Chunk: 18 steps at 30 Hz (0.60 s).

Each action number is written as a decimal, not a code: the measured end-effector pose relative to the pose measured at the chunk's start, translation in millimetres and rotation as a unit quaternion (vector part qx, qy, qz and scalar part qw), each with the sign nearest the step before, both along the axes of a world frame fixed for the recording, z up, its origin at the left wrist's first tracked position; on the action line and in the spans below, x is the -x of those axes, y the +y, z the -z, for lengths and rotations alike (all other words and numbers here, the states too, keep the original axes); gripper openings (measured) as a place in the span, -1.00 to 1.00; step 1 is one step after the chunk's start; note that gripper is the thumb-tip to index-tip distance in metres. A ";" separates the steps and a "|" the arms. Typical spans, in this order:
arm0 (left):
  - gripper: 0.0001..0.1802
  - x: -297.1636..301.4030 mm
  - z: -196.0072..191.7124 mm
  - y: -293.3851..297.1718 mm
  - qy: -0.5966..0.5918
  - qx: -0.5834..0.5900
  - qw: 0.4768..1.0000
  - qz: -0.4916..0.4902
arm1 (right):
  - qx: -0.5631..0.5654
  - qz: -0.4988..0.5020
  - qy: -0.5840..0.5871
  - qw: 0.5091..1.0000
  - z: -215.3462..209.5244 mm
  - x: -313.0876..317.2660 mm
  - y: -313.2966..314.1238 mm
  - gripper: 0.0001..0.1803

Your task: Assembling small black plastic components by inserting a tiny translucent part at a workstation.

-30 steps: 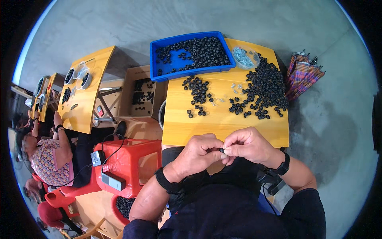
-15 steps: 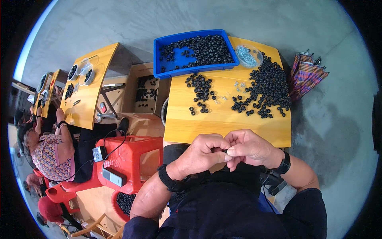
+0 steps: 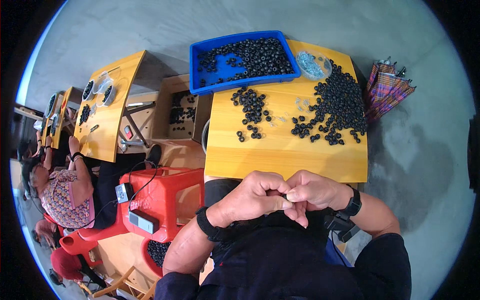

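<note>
My two hands meet in front of the near edge of the yellow table, thumbs and forefingers pinched together. A small black part shows between the fingertips of my left hand and my right hand; most of it is hidden. On the table lie a small group of round black parts with holes to the left and a larger heap of black parts to the right. A few small clear pieces lie between them.
At the table's far side are a blue tray of black parts and a clear tub of small pale-blue pieces. A plaid umbrella leans at the right. A red stool with devices and cables is left; a seated person works beyond.
My hands have dropped slightly lower in view, still pinched together. Some fingers of my right hand now hang further down. The table and tray appear shifted slightly.
</note>
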<state>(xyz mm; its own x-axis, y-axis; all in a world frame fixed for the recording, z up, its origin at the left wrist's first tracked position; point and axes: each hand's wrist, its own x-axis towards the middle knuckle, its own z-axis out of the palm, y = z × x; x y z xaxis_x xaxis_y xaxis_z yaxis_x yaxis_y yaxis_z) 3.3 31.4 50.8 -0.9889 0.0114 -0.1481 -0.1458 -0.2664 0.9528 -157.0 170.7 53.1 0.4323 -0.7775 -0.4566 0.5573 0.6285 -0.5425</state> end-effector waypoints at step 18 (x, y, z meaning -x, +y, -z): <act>-0.85 9.5 30.5 -3.6 -0.086 -0.146 0.985 -0.009 | -0.037 0.216 -0.058 0.974 33.8 -38.0 9.6 -0.71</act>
<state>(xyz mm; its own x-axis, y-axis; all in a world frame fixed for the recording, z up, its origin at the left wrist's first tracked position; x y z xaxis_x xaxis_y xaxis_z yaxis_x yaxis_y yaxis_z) -6.1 27.8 20.3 -0.9499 0.0611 -0.3065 -0.2911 -0.5300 0.7965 -119.0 180.4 19.3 0.1250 -0.8652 -0.4856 0.8335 0.3571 -0.4217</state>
